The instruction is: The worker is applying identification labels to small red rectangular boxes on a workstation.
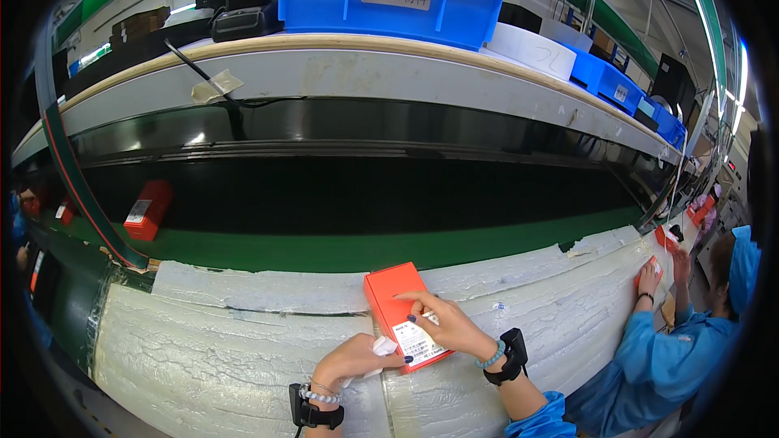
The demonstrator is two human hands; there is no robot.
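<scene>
A red box (390, 289) with a white printed label (415, 341) lies tilted on the plastic-covered bench in front of me. My left hand (354, 358) is closed on a crumpled white wipe or paper (383, 346), whose exact kind I cannot make out. Its thumb rests at the lower left edge of the box. Over the label and the box's right side is my right hand (448, 326), fingers stretched out, the index finger reaching across the red lid. It holds nothing that I can see. Both wrists carry black strapped devices and bead bracelets.
Behind the bench runs a green conveyor belt (324, 250), with another red box (149, 209) on it at the left. A shelf above bears a large blue bin (389, 0). At right, a co-worker in blue (665, 357) handles red boxes.
</scene>
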